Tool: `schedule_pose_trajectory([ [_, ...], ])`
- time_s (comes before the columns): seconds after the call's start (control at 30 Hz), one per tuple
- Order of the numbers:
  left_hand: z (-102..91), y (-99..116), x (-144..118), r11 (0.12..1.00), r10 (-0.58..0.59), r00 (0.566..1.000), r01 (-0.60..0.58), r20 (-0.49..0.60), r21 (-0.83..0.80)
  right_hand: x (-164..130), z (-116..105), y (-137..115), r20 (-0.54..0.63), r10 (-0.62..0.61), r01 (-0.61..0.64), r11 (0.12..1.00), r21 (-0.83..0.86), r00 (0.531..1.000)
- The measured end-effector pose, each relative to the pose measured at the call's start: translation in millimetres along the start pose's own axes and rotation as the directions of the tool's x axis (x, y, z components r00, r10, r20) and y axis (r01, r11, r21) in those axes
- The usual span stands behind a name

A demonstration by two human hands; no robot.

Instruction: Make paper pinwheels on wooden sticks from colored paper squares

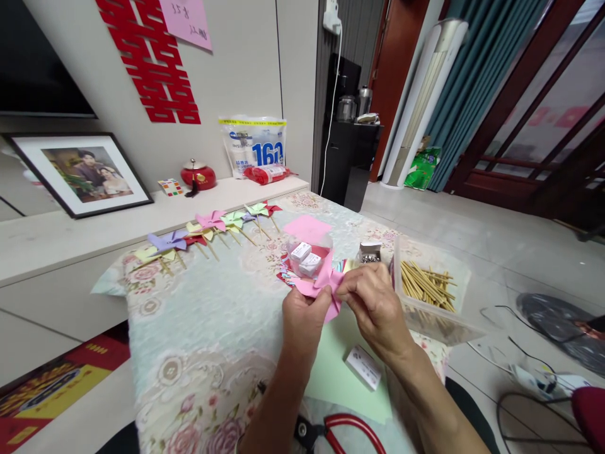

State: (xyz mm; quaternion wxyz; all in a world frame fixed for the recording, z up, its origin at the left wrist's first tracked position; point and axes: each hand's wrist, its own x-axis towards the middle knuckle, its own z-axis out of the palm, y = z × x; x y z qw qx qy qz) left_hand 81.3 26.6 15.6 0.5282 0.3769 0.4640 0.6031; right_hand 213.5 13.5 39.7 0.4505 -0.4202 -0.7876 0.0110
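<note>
A pink paper pinwheel (325, 277) is held up over the middle of the table. My left hand (302, 321) is closed on its left and lower part, the thumb on top of the paper. My right hand (375, 302) pinches at its right side near the centre; whatever small thing its fingertips might hold is hidden. Behind the pinwheel is a clear round container (326, 242) with small white boxes (309, 263). Green paper (338, 378) lies beneath my hands, with a white box (363, 367) on it. Red-handled pliers (347, 421) lie close to my forearms.
Several finished pinwheels on sticks (212, 222) line the table's far left edge. An open box of small metal pieces (370, 254) and a clear bin (437, 325) of wooden sticks (425, 284) stand on the right. Pink paper (307, 226) lies behind the container.
</note>
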Motion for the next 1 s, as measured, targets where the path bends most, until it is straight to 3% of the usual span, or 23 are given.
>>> schedule_pose_trajectory([
  [0.17, 3.2, -1, -1, 0.993, -0.039, 0.995, 0.048, 0.087, -0.11, -1, 6, 6, -0.051, 0.039, -0.04, 0.999, -0.011, 0.998],
  [0.43, 3.9, 2, -4, 0.991, 0.011, 0.993, 0.005, 0.116, -0.136, 1, 4, 8, 0.04, 0.186, -0.19, 0.966, 0.173, 0.982],
  [0.57, 3.5, 1, -3, 0.993, 0.015, 0.992, 0.0, 0.123, -0.122, 2, 3, 9, 0.033, 0.2, -0.203, 0.953, 0.226, 0.979],
  [0.73, 3.4, 0, -2, 0.995, 0.019, 0.996, -0.011, 0.082, -0.096, 0, 4, 12, 0.001, 0.193, -0.189, 0.961, 0.202, 0.981],
  [1.0, 0.7, 3, -5, 0.995, 0.018, 0.994, -0.008, 0.108, -0.095, -1, 3, 11, 0.016, 0.158, -0.159, 0.972, 0.171, 0.987],
])
